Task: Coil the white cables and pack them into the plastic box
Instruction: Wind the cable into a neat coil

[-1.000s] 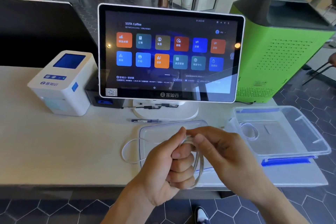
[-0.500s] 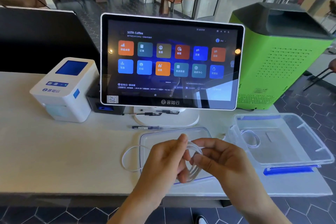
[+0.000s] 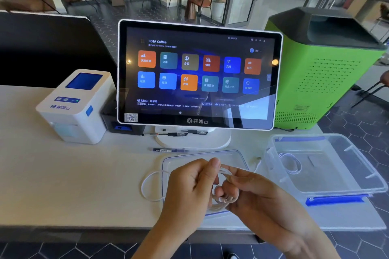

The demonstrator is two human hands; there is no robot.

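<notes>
Head view: pale counter (image 3: pixel 63 174) fronting a café seating area.

Plastic box (image 3: pixel 328 190) – clear, glossy plastic; cable (image 3: pixel 147 187) seen smooth, white; bench (image 3: pixel 63 174) matt; screen (image 3: pixel 197 75) glossy glass.

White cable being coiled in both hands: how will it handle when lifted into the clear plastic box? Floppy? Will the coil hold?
Probably floppy: the thin white cable trails a slack loop across the table. It looks light, pinched between the left hand and right hand. Released, it may loosen; the coiled cable in the clear plastic box lies in an open ring.
</notes>
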